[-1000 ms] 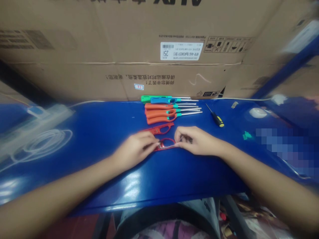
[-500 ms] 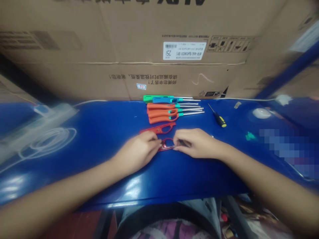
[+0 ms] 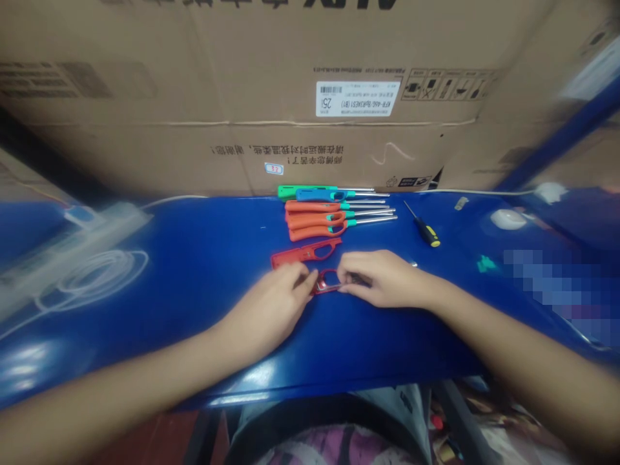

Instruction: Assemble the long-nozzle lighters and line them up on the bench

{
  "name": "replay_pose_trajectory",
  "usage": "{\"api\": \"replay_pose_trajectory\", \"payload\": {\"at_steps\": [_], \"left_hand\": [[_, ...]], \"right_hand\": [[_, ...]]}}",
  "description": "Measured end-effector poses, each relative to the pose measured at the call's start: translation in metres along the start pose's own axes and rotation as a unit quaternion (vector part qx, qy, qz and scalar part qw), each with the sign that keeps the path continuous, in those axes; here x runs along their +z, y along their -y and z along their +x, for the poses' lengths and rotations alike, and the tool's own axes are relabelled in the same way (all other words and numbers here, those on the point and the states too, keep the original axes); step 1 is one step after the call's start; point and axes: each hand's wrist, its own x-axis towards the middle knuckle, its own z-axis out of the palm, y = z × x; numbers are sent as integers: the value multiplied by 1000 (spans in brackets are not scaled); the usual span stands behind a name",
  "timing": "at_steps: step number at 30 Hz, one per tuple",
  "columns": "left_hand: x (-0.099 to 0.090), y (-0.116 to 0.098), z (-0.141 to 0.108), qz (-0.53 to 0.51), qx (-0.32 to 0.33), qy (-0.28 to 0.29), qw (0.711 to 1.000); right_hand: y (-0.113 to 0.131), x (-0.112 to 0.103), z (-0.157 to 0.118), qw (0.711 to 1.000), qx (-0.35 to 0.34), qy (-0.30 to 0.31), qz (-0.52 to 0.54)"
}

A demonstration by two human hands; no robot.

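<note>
Between my hands, just above or on the blue table, is a red lighter casing half [image 3: 330,279] with a finger loop. My left hand [image 3: 278,294] pinches its left end, fingers closed and covering much of it. My right hand [image 3: 380,278] is closed on its right end; small parts under those fingers cannot be made out. Right behind lies another red casing half [image 3: 305,252], flat with its loop to the right, close to my left knuckles. Several orange lighters [image 3: 317,221] with metal tubes lie in a stack farther back, beside a blue lighter [image 3: 317,194] and a green lighter [image 3: 287,191].
A black and yellow screwdriver [image 3: 427,234] lies right of the lighters, with a small green piece [image 3: 485,263] and a white round object [image 3: 508,219] beyond. At left are a power strip [image 3: 116,226] and coiled white cable [image 3: 101,271]. A cardboard wall [image 3: 194,148] stands behind.
My left hand has shifted slightly down and its fingers have moved a little on the casing half, uncovering more of the red half behind. My right hand stays nearly still.
</note>
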Motion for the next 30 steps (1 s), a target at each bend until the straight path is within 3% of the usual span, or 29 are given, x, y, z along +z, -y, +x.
{"api": "replay_pose_trajectory", "payload": {"at_steps": [9, 13, 18, 30], "left_hand": [[7, 11, 4, -153, 3, -51, 987], [12, 15, 5, -196, 8, -74, 978], [18, 17, 6, -205, 11, -96, 974], [17, 17, 6, -192, 26, -97, 976]], "right_hand": [[1, -1, 0, 1000, 10, 4, -8], [5, 1, 1, 999, 17, -32, -38], [7, 10, 3, 992, 36, -86, -80], [4, 17, 6, 994, 18, -79, -76]]}}
